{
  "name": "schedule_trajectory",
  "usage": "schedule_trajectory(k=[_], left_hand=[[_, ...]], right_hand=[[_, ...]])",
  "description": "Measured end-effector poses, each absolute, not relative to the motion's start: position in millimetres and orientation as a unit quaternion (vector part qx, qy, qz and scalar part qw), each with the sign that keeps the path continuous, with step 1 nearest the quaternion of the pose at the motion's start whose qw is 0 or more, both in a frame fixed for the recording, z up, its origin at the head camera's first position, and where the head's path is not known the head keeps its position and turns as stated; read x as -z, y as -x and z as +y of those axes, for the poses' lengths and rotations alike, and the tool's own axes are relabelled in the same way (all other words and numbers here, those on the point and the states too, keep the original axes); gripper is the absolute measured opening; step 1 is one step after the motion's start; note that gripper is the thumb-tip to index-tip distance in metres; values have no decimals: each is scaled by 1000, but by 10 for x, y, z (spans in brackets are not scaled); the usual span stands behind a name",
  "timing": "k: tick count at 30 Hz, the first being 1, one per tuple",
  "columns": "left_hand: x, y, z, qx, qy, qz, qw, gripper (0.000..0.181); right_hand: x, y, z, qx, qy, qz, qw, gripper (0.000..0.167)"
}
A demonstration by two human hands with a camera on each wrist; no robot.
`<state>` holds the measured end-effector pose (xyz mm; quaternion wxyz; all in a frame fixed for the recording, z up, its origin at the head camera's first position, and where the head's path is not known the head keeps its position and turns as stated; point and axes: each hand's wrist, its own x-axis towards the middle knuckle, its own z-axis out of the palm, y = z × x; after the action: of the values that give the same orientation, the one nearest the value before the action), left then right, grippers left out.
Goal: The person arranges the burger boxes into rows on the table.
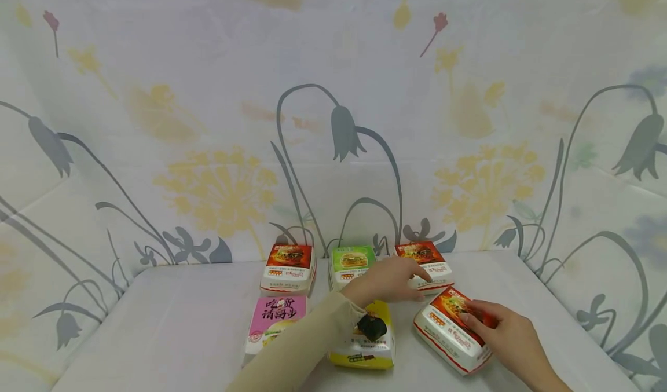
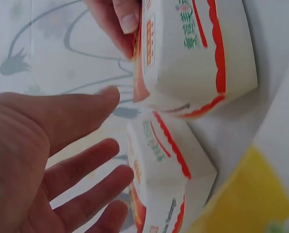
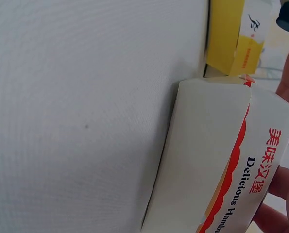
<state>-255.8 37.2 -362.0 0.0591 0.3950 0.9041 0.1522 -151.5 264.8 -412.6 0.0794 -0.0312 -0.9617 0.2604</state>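
Observation:
Two matching red-and-white burger boxes lie at the right. My right hand [image 1: 516, 337] rests on the red top of the nearer box [image 1: 448, 334], which is turned at an angle. Its thumb and fingers touch that top, and the right wrist view shows the box's side [image 3: 202, 155] flat on the table. My left hand [image 1: 388, 279] reaches across beside the farther box [image 1: 424, 256], fingers loosely extended and nothing held. In the left wrist view, a small gap shows between its fingers and that box's side [image 2: 156, 155].
A green box [image 1: 351, 259] and another red-and-white box [image 1: 286, 270] stand along the back. A yellow box [image 1: 370, 351] and a pink box [image 1: 276, 317] lie in front, partly covered by my left sleeve. A flower-patterned cloth [image 1: 344, 44] rises behind the white table surface [image 1: 156, 334].

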Motion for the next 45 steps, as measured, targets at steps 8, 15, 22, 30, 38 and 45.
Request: schedule_trajectory(k=[8,15,22,30,38,45], left_hand=[[3661,2429,461,-154,-423,888,94,38],[3704,2400,525,-149,-432,883,106,40],[3695,2366,545,-137,-423,890,103,40],[3694,2372,533,-143,-416,891,109,38],[3700,2390,535,-132,-419,891,114,36],[3675,2366,551,-121,-422,892,106,33]], right_hand=[[4132,1512,2650,-257,26,-962,83,63],[4138,1513,2653,-258,28,-962,84,63],[4154,1500,2682,-271,11,-958,94,56],[4198,1507,2930,-328,-81,-937,83,38],[4291,1543,3132,-360,-186,-912,67,47],[4335,1566,3194,-371,-219,-899,81,45]])
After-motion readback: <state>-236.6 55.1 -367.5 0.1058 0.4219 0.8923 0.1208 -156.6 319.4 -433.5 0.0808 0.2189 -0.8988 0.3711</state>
